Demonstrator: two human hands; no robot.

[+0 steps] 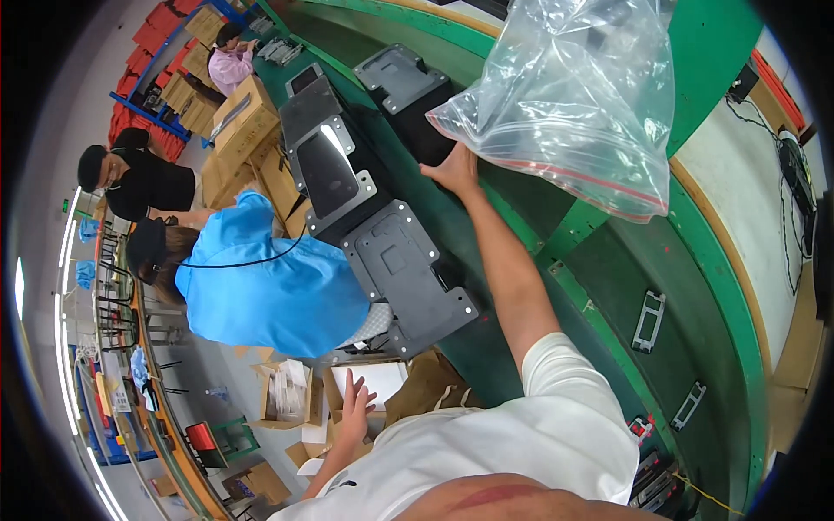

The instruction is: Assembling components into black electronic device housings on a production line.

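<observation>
My right arm reaches far over the green bench, and my right hand (456, 169) has its thumb stretched away from the other fingers. Part of those fingers is hidden behind a clear zip bag (582, 104) with a red seal line. Just beyond that hand stands a stack of black moulded panels (404, 78); whether I touch it I cannot tell. Low at my left, my left hand (354, 412) holds nothing, its fingers spread above open cardboard boxes. Dark grey panels (408, 269) with pale corner dots lie stacked between my arms.
A co-worker in a blue smock (269, 278) bends close by on the left. More black stacks (330, 169) line the bench (469, 321). Two narrow metal frames (649, 321) lie at the right. Cartons (243, 122) and two other people are farther back.
</observation>
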